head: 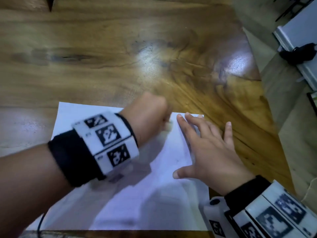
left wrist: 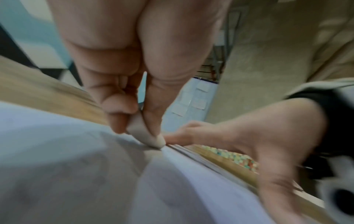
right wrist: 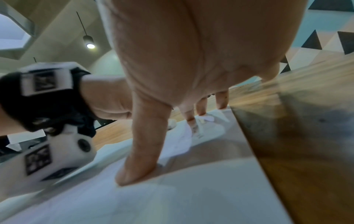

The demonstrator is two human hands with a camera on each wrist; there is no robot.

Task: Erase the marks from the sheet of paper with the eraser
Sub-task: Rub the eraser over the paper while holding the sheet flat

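Observation:
A white sheet of paper (head: 140, 200) lies on the wooden table at its near edge. My left hand (head: 152, 114) is curled over the sheet's far right part and pinches a pale eraser (left wrist: 147, 136) between thumb and finger, its tip pressed on the paper (left wrist: 76, 166). In the head view the eraser (head: 169, 125) barely shows under the fist. My right hand (head: 205, 148) lies flat with spread fingers on the sheet's right edge, its thumb (right wrist: 141, 151) pressing the paper (right wrist: 172, 201). Faint grey marks (head: 178, 160) show near the thumb.
The wooden table (head: 120, 57) stretches far and left of the sheet, its rounded right edge (head: 253, 66) close beyond my right hand. Past that edge is floor with a white panel and a black cable (head: 298, 52). A thin black cord (head: 40, 222) hangs at the table's near left.

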